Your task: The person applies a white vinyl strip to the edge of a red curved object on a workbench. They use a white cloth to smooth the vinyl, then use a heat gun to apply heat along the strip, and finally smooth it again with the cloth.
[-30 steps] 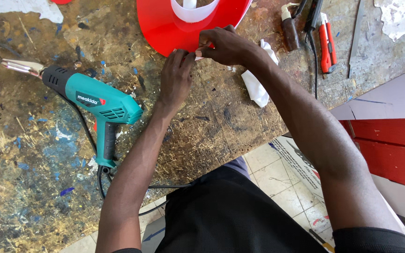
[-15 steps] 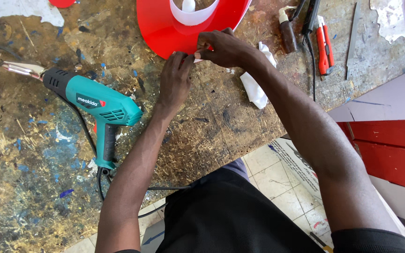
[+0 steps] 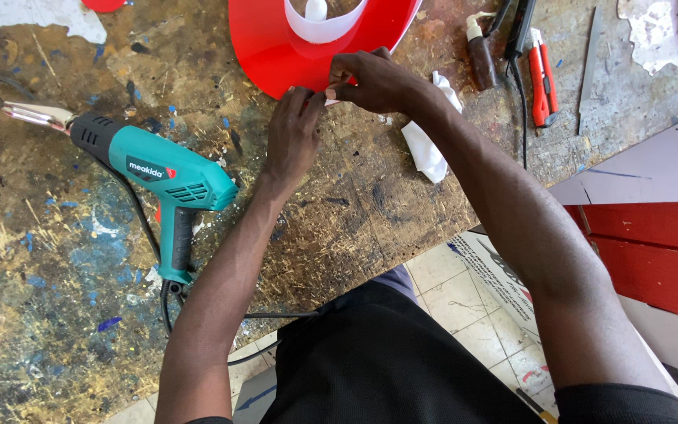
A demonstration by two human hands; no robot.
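Head view, looking down on a rough chipboard workbench (image 3: 370, 212) stained with blue, yellow and dark paint. Both hands meet at the near edge of a glossy red plastic sheet (image 3: 276, 47) with a curved rim, lying at top centre. On it stands a white curved strip (image 3: 319, 30).

Left hand (image 3: 292, 137): fingers nearly closed, tips pinched at the red edge, on a small pale bit there. Right hand (image 3: 374, 78): fingers curled tight, thumb and forefinger pinching the same spot. Can't tell whether the pale bit is film or tape; too small.

Around: teal and black heat gun (image 3: 162, 177) on its side left of the left forearm, metal nozzle pointing left, black cord trailing off the bench edge. Label on its body is a dark patch. Crumpled white rag (image 3: 425, 145) just right of the right wrist, partly under the forearm. Farther right: a brown-handled tool (image 3: 482, 59), a red utility knife (image 3: 541, 74), a thin grey metal strip (image 3: 590, 67). Torn white paper scraps (image 3: 657, 35) top right. Red and pale boards (image 3: 653, 235) lean below the bench at right, over a tiled floor (image 3: 464, 298).
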